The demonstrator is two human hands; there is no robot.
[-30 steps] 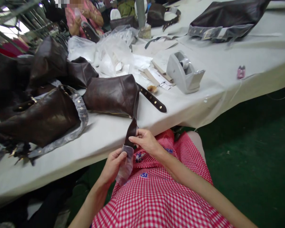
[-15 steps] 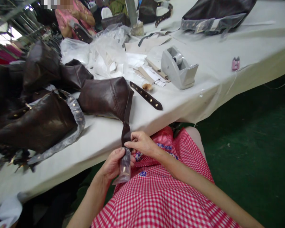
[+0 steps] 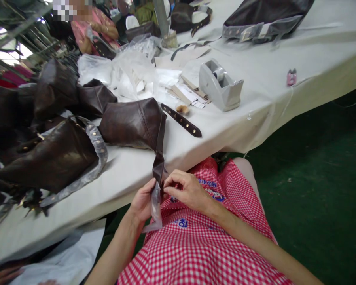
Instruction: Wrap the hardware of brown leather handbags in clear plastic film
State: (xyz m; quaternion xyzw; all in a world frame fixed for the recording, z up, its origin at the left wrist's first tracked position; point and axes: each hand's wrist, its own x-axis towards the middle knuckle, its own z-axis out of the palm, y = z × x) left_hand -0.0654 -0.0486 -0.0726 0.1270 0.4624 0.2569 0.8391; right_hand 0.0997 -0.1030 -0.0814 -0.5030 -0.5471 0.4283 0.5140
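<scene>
A dark brown leather bag (image 3: 130, 123) lies at the near edge of the white table (image 3: 255, 107). Its strap (image 3: 158, 166) hangs over the edge toward my lap. My left hand (image 3: 142, 202) is closed on the strap's lower end, which is covered in a clear plastic sleeve (image 3: 156, 211). My right hand (image 3: 187, 190) pinches the strap just above the sleeve, fingers pressed together. Both hands hover over my red checked apron (image 3: 195, 253).
More brown bags (image 3: 47, 154), some wrapped in plastic, pile up at the left. A loose studded strap (image 3: 181, 120), a grey tape dispenser (image 3: 220, 84), paper slips and plastic bags lie behind. Another person (image 3: 91, 23) sits at the far left end. Green floor at right.
My hands have moved slightly lower and right with the strap end. The plastic sleeve has shifted in my left hand. A white sheet came into view at bottom left.
</scene>
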